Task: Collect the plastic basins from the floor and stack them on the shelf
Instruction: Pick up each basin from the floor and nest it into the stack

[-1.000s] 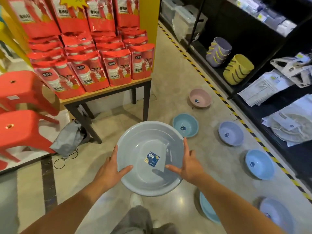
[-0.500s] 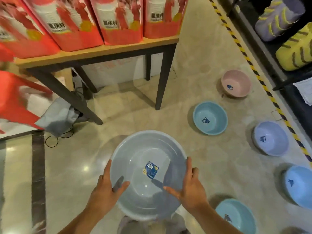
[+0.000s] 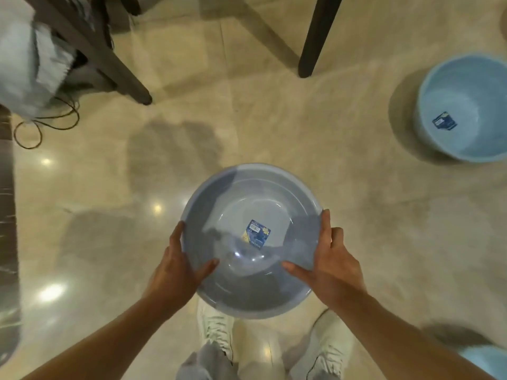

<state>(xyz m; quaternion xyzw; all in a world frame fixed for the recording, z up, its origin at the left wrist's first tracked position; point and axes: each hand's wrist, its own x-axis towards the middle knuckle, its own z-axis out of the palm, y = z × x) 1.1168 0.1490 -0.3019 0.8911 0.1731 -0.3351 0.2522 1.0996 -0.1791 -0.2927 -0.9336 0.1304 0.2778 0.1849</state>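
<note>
hands clasp the round grey-blue plastic basin (image 3: 252,239) by opposite rims, left hand (image 3: 175,272) and right hand (image 3: 333,266) thumbs inside, probably keeping it level; a light-blue basin (image 3: 463,111) sits rightward.

Left hand (image 3: 175,266) and right hand (image 3: 333,263) clamp opposite rim sides, thumbs inside, forearms extended

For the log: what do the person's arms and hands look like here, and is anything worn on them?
Both forearms are bare all the way to the frame edge, so no sleeves show. The left hand and right hand wear no gloves, and no watch, ring or wristband is visible. Fingers are uncovered. Below them appear grey trousers and white lace-up shoes.
</note>
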